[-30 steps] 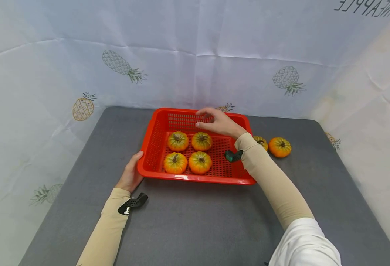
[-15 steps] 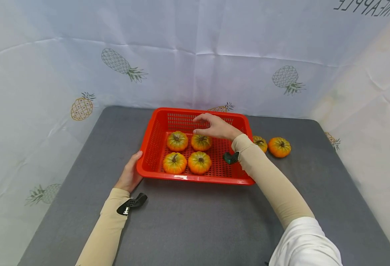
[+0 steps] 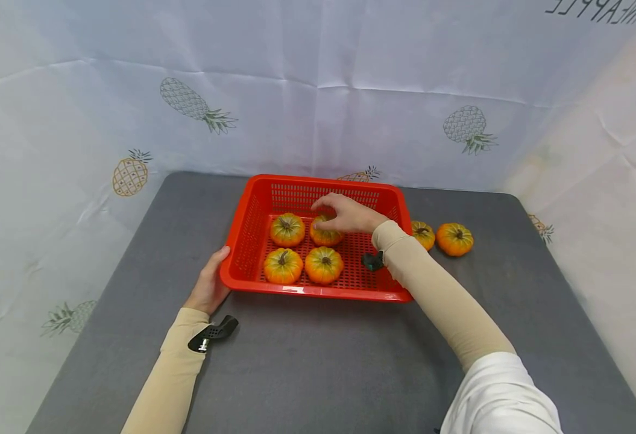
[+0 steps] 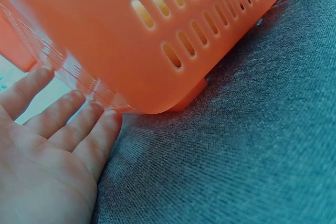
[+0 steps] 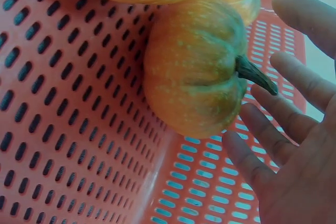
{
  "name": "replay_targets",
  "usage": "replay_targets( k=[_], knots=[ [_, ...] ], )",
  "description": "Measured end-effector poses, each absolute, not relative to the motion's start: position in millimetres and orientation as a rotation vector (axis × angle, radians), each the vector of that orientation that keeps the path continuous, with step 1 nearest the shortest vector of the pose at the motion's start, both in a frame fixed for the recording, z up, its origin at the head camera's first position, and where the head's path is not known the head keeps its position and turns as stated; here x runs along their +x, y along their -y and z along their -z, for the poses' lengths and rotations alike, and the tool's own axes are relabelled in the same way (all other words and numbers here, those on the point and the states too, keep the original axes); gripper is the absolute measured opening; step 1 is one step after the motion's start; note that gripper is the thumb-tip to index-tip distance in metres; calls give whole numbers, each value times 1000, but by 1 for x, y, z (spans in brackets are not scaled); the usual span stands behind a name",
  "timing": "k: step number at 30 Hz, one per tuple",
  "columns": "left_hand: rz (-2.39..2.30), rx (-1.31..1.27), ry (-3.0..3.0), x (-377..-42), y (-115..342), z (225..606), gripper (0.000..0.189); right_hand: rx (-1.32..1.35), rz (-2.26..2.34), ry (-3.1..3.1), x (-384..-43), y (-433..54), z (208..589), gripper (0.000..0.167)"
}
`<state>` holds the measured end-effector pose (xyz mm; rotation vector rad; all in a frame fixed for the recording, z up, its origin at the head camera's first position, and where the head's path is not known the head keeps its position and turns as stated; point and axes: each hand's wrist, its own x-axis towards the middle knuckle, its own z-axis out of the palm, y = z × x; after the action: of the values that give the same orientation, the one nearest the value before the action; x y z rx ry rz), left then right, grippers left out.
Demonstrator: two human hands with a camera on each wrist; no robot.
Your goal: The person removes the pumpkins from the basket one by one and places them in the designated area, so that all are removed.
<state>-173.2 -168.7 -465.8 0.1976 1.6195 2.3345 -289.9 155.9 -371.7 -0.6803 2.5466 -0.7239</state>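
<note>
A red plastic basket (image 3: 318, 292) with slotted walls holds several small orange-and-green pumpkins. My left hand (image 3: 207, 286) is at the basket's left side, thumb by the rim; in the left wrist view its straight fingers (image 4: 102, 140) touch the outer wall. Inside the basket, my right hand (image 3: 347, 216) hovers over the back right pumpkin (image 3: 328, 237), partly covering it. The right wrist view has this pumpkin (image 5: 189, 72) beside my spread fingers (image 5: 278, 140), its stem pointing toward them. Those fingers do not close round it, and whether a fingertip touches it is unclear.
Right of the basket, two more pumpkins lie on the grey table (image 3: 318, 361): one (image 3: 423, 234) by the basket wall, partly hidden by my right arm, and another (image 3: 455, 239) next to it. Behind the table hangs a white pineapple-print cloth (image 3: 296, 120).
My right hand has moved down and slightly left, from above the basket's back part to the back right pumpkin. My left hand stays at the basket's left side.
</note>
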Motion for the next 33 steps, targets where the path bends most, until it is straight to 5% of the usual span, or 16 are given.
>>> replay_targets(
  k=[33],
  knots=[
    [-2343, 234, -1598, -174, 168, 462, 41, -672, 582, -2473, -291, -154, 380, 60]
  ],
)
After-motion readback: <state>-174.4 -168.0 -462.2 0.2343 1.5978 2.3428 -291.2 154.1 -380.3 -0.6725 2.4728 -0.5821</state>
